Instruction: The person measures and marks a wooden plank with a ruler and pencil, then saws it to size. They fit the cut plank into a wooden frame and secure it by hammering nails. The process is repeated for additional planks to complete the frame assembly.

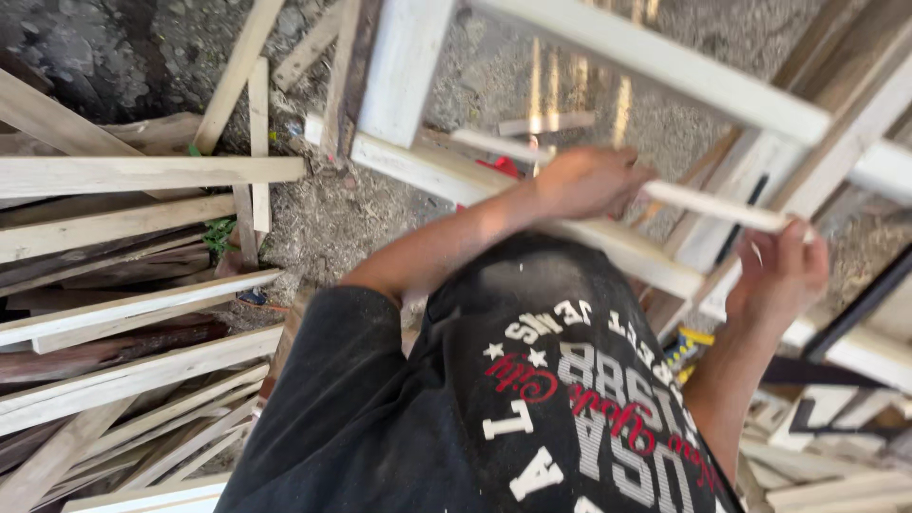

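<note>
A: Where's the thin strip (708,204)?
B: Between both hands. Left hand (584,180) on its left end, right hand (779,275) on its right end, fingers (796,237) around it.
A: Under it?
B: The wooden frame (655,62), rails crossing above and below the strip, filling the upper right.
A: Left side?
B: Plank pile (123,313) stacked on the ground (313,218), well apart from the hands. More offcuts (826,465) lie lower right, beside the right forearm.

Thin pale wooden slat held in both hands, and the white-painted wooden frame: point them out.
Thin pale wooden slat (717,205), head view, mid-length between the hands.
White-painted wooden frame (404,71), head view, on its upright board.
</note>
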